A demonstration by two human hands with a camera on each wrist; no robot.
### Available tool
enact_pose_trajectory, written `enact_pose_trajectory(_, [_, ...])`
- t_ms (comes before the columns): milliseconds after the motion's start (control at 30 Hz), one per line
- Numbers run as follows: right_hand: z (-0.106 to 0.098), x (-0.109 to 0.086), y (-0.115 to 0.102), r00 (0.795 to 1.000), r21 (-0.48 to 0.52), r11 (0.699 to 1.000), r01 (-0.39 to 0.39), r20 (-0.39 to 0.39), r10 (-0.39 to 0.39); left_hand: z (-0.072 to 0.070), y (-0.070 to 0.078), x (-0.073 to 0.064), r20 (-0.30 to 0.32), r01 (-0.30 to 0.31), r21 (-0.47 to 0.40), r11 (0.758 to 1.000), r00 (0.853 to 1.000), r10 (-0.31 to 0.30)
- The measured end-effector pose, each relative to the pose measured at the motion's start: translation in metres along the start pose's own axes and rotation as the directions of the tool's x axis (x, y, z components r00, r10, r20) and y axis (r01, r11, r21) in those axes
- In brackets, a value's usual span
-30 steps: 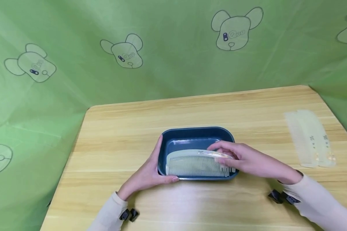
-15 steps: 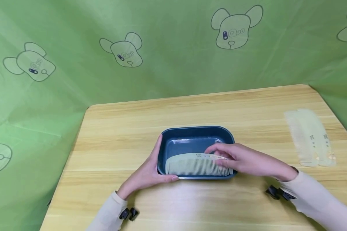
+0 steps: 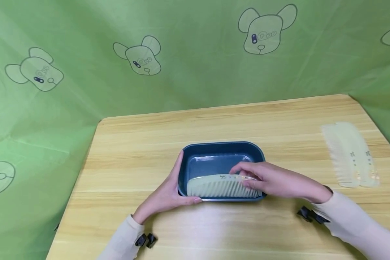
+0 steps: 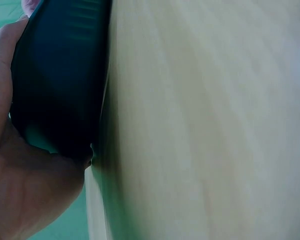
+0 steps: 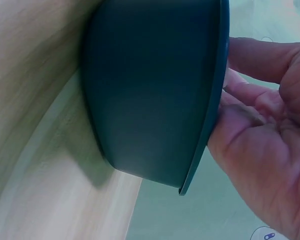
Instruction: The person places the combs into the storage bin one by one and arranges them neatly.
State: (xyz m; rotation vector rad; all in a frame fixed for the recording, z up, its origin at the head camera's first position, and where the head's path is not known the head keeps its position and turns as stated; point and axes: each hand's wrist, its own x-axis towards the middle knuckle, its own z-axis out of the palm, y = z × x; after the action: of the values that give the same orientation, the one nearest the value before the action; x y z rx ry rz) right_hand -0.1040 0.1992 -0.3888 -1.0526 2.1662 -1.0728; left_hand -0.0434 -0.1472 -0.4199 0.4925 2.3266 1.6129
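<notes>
Right hand (image 3: 273, 178): thumb and fingers bent over the dish's right end, pinching the comb near its right tip, the thumb on the toothed side and a finger on the spine.
Left hand (image 3: 167, 193): spread in a wide L, clasping the dish's left end, thumb along the near rim and index finger up the left side; the other fingers are hidden.
Pinched comb (image 3: 211, 186): pale, inside the dish along its near long wall, spine away from the person and teeth toward them; whether it rests on the bottom, I cannot tell.
Dish (image 3: 221, 143): dark blue, rectangular with rounded corners, upright on the tabletop.
Loose combs: two pale ones, well apart to the right, the outer comb (image 3: 360, 151) overlapping the inner comb (image 3: 334, 155), teeth facing left.
Tabletop (image 3: 133, 151): light wood grain.
Backdrop (image 3: 198, 86): green cloth with cartoon animal heads.
</notes>
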Motion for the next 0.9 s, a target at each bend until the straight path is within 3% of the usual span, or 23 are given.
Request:
enact_pose_trajectory(333, [0.010, 0.005, -0.004, 0.998, -0.204, 0.979, -0.012, -0.056, 0.001, 0.000, -0.001, 0.000, 0.004, 0.014, 0.000, 1.000, 1.000, -0.014])
enact_pose_trajectory(567, [0.017, 0.006, -0.003, 0.994, -0.305, 0.952, 0.007, -0.098, -0.039, 0.003, -0.038, 0.005, -0.006, -0.011, 0.038, 0.999, 1.000, 0.011])
enact_pose_trajectory(900, [0.029, 0.006, -0.004, 0.985, -0.451, 0.892, -0.024, -0.163, -0.056, 0.002, -0.040, 0.005, -0.005, 0.013, 0.059, 0.998, 1.000, -0.013])
